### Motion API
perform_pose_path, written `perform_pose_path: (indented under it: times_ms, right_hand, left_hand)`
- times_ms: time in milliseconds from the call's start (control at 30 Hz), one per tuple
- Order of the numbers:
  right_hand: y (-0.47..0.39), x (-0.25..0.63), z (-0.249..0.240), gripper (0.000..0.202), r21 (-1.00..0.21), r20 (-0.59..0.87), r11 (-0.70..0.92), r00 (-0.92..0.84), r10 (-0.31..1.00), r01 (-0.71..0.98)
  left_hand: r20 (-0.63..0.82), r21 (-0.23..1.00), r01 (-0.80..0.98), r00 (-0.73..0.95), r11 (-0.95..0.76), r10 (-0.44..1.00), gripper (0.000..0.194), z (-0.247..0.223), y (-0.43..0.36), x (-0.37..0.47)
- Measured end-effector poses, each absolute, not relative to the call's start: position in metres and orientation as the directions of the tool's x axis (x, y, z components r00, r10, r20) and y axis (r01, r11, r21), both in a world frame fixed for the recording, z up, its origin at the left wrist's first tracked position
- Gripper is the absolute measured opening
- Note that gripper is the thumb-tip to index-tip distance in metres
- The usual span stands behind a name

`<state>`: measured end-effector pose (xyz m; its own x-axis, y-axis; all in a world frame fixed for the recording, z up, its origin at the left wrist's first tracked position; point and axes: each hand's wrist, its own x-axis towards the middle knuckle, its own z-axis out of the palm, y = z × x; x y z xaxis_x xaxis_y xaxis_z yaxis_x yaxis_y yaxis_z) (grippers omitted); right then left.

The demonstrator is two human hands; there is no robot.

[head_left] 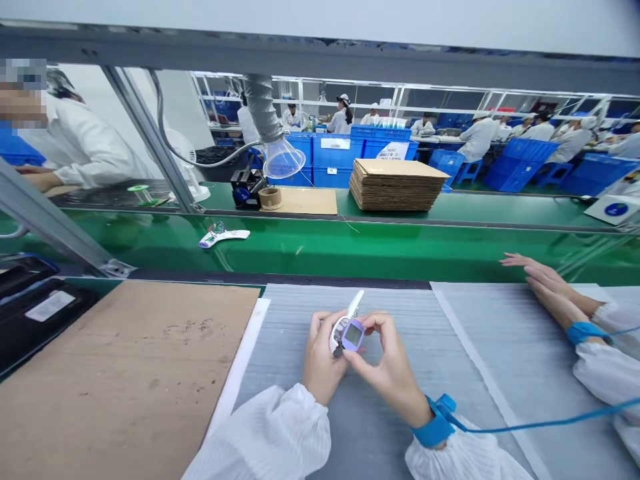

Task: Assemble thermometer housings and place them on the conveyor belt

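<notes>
Over the grey mat, my left hand is wrapped round a white curved housing whose thin end points up and away. Against the housing's open side sits a purple-framed part with a dark square screen. The thumb and fingers of my right hand pinch this purple part by its right and lower edges. A blue wrist strap is on my right wrist. Small dark parts show between the housing and the purple frame, too small to tell apart.
A similar white device lies on the green belt. Brown cardboard covers the bench's left side. Another person's hands reach in from the right. Beyond the belt stand stacked cardboard sheets, a tape roll and a hanging funnel.
</notes>
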<state>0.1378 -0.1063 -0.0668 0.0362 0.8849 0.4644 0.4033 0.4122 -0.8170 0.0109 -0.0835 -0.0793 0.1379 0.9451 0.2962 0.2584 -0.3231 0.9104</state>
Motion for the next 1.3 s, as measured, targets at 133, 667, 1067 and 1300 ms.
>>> perform_pose_path:
  times_ms: [133, 667, 1067, 1300]
  right_hand:
    - [-0.106, 0.137, -0.067, 0.034, -0.813, 0.452, 0.398, 0.029, 0.892, 0.424]
    - [-0.111, 0.132, -0.069, 0.037, -0.866, 0.381, 0.325, 0.08, 0.921, 0.381]
    - [-0.112, 0.128, -0.066, 0.034, -0.909, 0.309, 0.26, 0.108, 0.945, 0.325]
    - [-0.107, 0.142, -0.06, 0.037, -0.758, 0.473, 0.416, -0.017, 0.881, 0.502]
  left_hand:
    - [0.322, 0.891, 0.282, 0.158, -0.355, 0.933, 0.043, -0.08, -0.085, 0.012]
    - [0.351, 0.834, 0.393, 0.16, -0.386, 0.922, 0.041, -0.077, -0.088, 0.009]
    - [0.364, 0.811, 0.427, 0.168, -0.4, 0.916, 0.036, -0.079, -0.088, 0.011]
    - [0.428, 0.74, 0.453, 0.254, -0.497, 0.867, 0.024, -0.074, -0.088, 0.005]
